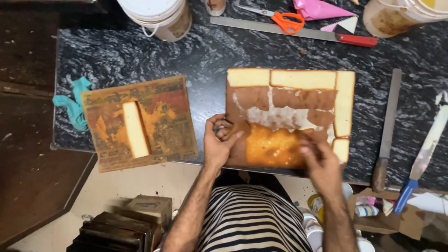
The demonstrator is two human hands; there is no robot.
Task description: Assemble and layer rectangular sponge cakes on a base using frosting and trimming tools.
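Observation:
A brown cake board (284,100) lies on the dark marble counter, with pale sponge strips (303,79) along its far and right edges and smears of white cream in the middle. A golden sponge slab (273,148) rests at the board's near edge. My right hand (319,161) grips the slab's right end. My left hand (219,142) rests with curled fingers at the slab's left end, touching the board. To the left, a second worn board (161,119) carries one upright strip of sponge (135,129).
A teal cloth (72,102) lies at the counter's left edge. Orange scissors (284,19), a long red-handled blade (298,31), a pink piping bag (317,8) and white buckets (158,14) sit at the back. A wooden-handled knife (387,130) and blue-handled spatula (422,158) lie on the right.

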